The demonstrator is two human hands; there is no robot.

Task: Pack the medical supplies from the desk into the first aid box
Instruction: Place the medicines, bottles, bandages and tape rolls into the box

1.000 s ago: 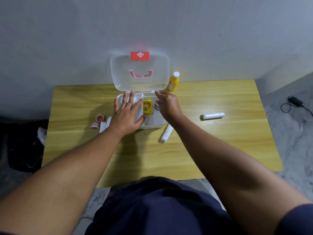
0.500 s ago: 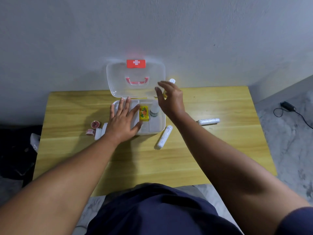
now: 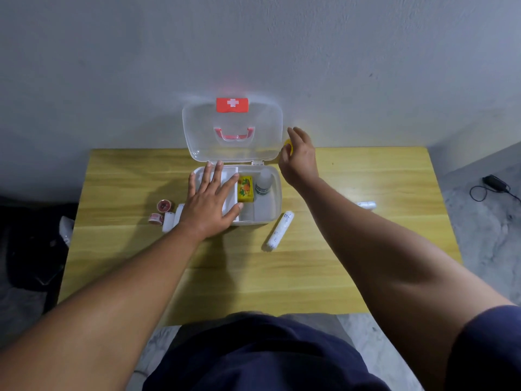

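1. At the back of the yellow wooden desk [image 3: 366,176], close to the grey wall, the translucent white plastic first aid box [image 3: 277,193] is sitting with its clear hinged lid [image 3: 203,131] standing upright and open.
2. The left hand [image 3: 211,204] is lying palm down over the box's left compartment. Its fingers are straight and spread wide, its thumb is pointing toward the middle divider, and it is holding nothing.
3. The right hand [image 3: 298,160] is hanging raised just right of the lid, with its fingers loosely curved at the yellow plastic bottle [image 3: 288,144]. Only a sliver of the bottle is showing beside the thumb. Whether the fingers are gripping it cannot be told.
4. Inside the box, a small yellow cardboard packet [image 3: 245,190] is lying just beside the left fingertips, and a round white bottle [image 3: 263,183] is lying to its right.
5. A white wrapped bandage roll [image 3: 279,231] is lying diagonally just off the box's front right corner, between the forearms. A second white roll [image 3: 366,205] is peeking out behind the right forearm, well apart.
6. Two pink tape rolls [image 3: 163,206] and short white rolls [image 3: 168,221] are clustering just beside the left wrist.
7. A wide stretch of wood is running from the box front to the desk's near edge, and a black adapter with cable [image 3: 493,183] is lying on the floor to the right.
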